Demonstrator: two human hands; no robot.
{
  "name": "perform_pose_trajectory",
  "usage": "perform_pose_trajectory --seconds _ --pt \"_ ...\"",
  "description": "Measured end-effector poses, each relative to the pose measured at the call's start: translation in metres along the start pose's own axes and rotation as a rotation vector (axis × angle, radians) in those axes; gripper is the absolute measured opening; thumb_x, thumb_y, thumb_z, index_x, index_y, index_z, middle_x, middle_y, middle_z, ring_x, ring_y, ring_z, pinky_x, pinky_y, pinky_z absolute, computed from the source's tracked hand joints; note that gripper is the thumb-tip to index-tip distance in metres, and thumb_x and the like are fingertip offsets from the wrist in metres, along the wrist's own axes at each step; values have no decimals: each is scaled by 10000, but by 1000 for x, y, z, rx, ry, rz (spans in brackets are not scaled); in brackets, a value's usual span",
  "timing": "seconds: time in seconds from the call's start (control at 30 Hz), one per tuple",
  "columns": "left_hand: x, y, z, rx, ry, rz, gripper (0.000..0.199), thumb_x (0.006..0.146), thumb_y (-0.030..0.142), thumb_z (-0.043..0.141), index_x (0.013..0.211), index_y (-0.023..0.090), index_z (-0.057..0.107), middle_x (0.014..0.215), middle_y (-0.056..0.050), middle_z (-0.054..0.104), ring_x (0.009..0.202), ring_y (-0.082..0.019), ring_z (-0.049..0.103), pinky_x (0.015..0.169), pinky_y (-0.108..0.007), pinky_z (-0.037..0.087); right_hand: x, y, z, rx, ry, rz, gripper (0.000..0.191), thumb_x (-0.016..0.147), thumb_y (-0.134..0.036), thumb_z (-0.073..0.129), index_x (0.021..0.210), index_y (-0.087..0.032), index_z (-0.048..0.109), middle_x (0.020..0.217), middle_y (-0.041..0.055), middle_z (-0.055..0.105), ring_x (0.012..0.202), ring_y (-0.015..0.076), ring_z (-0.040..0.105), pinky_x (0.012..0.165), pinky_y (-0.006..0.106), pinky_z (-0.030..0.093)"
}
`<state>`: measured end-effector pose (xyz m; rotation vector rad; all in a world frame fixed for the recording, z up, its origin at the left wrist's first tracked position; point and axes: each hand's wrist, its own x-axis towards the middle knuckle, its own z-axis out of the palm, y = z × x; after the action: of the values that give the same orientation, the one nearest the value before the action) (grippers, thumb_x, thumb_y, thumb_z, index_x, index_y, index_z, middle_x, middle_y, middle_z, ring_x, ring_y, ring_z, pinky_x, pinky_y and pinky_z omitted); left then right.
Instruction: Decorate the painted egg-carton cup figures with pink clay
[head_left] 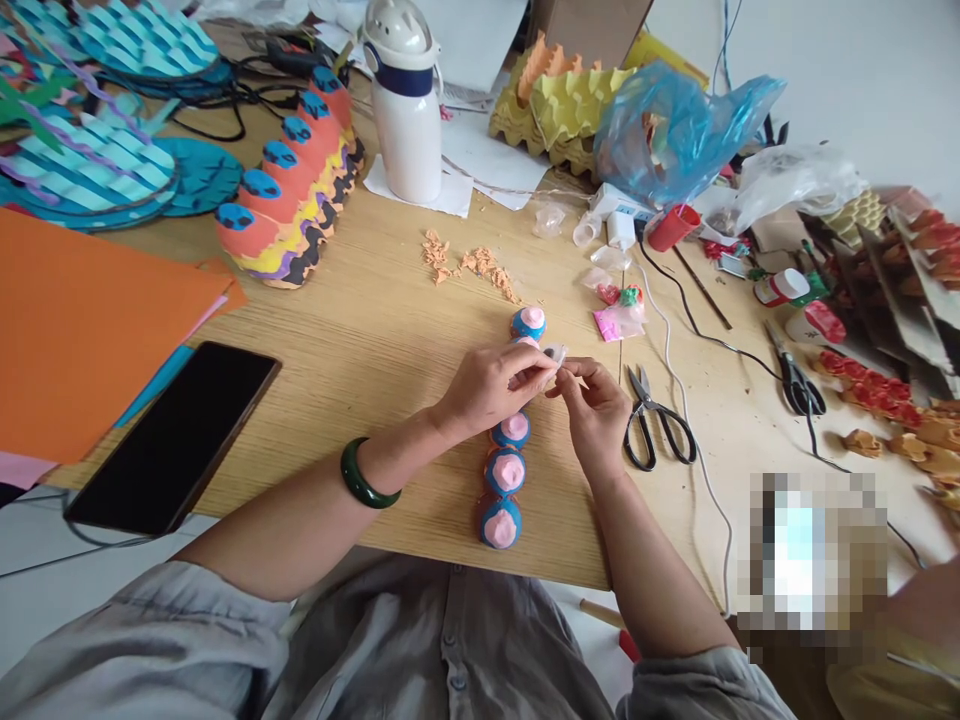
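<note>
The left hand (491,385) and right hand (592,412) pinch a small pale scrap (556,353) between closed fingertips. It sits just above a row of painted egg-carton cups (504,472).

A craft workshop — painted egg-carton models (289,180), scissors (646,412), wooden table (360,400).

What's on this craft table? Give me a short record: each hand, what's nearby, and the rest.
Left hand: pinches small pale scrap; dark green bangle on wrist
Right hand: pinches same scrap
Nearby: row of blue-and-pink painted egg-carton cups; black-handled steel scissors
Rest: black smartphone; white insulated bottle; orange paper sheets
</note>
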<state>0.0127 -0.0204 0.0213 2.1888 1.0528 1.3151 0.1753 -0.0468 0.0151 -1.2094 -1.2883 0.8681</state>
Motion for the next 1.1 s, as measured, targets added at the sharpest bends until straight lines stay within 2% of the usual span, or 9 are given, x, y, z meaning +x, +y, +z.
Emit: perform_pose_trajectory --seconds 0.13,0.2,0.43,0.57,0.7,0.77,0.87,0.97,1.1 --pt "-1 -1 3 50 72 103 144 945 228 603 821 195 670 691 32 700 569 -71 598 596 -180 430 -1 1 -2 -117 -9 -67 96 896 -306 662 860 -217 666 819 -13 666 715 124 636 672 282 587" --pt "-1 -1 4 60 102 112 124 925 216 611 810 196 654 675 35 691 582 -75 614 599 -181 435 -2 -1 -3 -180 7 -123 75 906 -278 636 862 -220 653 821 -8 666 749 133 636 701 293 579" --pt "1 4 3 -22 134 -94 96 837 170 663 749 185 629 656 44 688 531 -65 568 571 -174 435 -2 -10 -2 -271 20 -192 66 869 -193 605 812 -222 618 769 -17 644 696 129 616 688 293 551" --pt "2 6 2 -60 148 -109 114 819 124 664 734 179 611 641 59 669 516 -49 537 560 -152 426 0 -8 -6 -263 31 -184 69 849 -182 610 793 -223 605 780 -17 644 710 131 614 703 293 552" --pt "3 6 2 -88 137 -108 118 842 140 660 738 175 617 656 48 692 534 -53 580 578 -144 453 0 -10 -7 -189 -51 -131 21 883 -229 617 864 -226 626 875 2 673 819 146 653 765 304 575" --pt "2 4 3 -70 130 -105 118 864 172 658 750 177 628 668 37 705 553 -64 608 582 -154 459 -1 -11 -6 -180 -76 -115 63 894 -290 654 904 -229 641 897 6 682 819 144 652 768 300 586" --pt "0 3 5 -21 127 -35 117 895 196 629 780 182 644 685 26 711 568 -73 619 582 -167 453 -1 -9 -3 -192 -37 -114 131 886 -349 693 881 -229 643 830 -10 670 750 131 636 725 281 589" --pt "-1 3 6 43 123 67 121 904 184 601 790 186 641 664 32 687 570 -75 608 589 -174 446 0 -4 -2 -218 5 -139 99 902 -295 638 832 -225 632 764 -24 647 703 121 628 673 258 580" --pt "-1 5 4 70 151 26 95 828 125 626 761 185 597 640 46 660 559 -74 597 598 -173 453 2 -1 -4 -360 68 -224 104 840 -177 604 749 -224 587 729 -34 638 674 117 615 660 255 576"
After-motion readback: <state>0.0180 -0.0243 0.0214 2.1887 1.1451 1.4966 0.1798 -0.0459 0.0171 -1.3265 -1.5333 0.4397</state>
